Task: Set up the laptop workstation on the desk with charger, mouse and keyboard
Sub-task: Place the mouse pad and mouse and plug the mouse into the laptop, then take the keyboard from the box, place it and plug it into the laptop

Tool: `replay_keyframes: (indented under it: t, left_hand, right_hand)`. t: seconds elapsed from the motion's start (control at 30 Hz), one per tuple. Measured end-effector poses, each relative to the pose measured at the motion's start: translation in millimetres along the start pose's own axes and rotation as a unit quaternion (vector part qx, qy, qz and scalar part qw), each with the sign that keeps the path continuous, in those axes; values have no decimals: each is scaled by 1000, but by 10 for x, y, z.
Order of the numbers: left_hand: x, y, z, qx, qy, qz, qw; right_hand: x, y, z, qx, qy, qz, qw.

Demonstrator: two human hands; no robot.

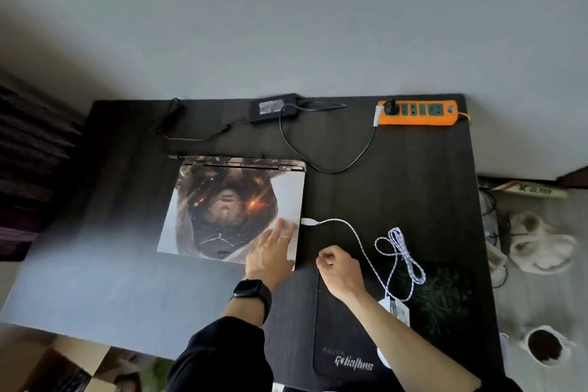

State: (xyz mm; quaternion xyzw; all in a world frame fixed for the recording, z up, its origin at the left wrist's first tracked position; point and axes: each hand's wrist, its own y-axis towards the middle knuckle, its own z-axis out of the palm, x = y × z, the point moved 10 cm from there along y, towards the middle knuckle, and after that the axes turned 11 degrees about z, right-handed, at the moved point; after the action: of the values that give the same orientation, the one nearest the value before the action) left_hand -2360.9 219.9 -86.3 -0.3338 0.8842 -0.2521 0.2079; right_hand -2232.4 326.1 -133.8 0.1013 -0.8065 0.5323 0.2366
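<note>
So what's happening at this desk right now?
A person is setting up a closed laptop. Their left hand rests flat on its lid, while the right hand hovers loosely curled beside the white braided cable plugged into the laptop's side. The charger brick lies behind, wired to the orange power strip.

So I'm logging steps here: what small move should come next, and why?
Probably lift the laptop lid. It lies closed, the white cable already meets its right edge, the left hand rests flat on the lid, and the right hand is loosely curled and holds nothing.
</note>
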Motion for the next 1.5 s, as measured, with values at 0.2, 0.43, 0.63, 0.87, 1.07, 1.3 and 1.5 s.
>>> replay_keyframes:
  t: [0.2, 0.43, 0.63, 0.87, 1.07, 1.3, 1.5]
  left_hand:
    - [232, -1104, 625, -13, -122, -60, 991]
    - [1188, -2525, 1153, -138, -274, -185, 934]
    - [1916, -3883, 1798, -244, -351, -255, 868]
    - [2648, -5627, 2645, -312, -401, -371, 777]
    - [3148, -6477, 3128, -367, -454, -447, 678]
    - [3868, -6538, 3308, -362, -500, -457, 640]
    - [4918, -6642, 3307, -314, -511, -488, 635]
  right_hand:
    - [-101, -592, 351, 24, -88, -62, 994]
    - [146, -1548, 1509, 66, -221, -194, 954]
    - [15, -2463, 2836, 103, -335, -288, 891]
    - [-284, -3452, 4390, 200, -437, -370, 795]
    - [-309, -3870, 5299, 262, -487, -374, 745]
    - [-28, -3619, 6161, 275, -527, -349, 725]
    - [446, -3153, 7120, 284, -551, -306, 723]
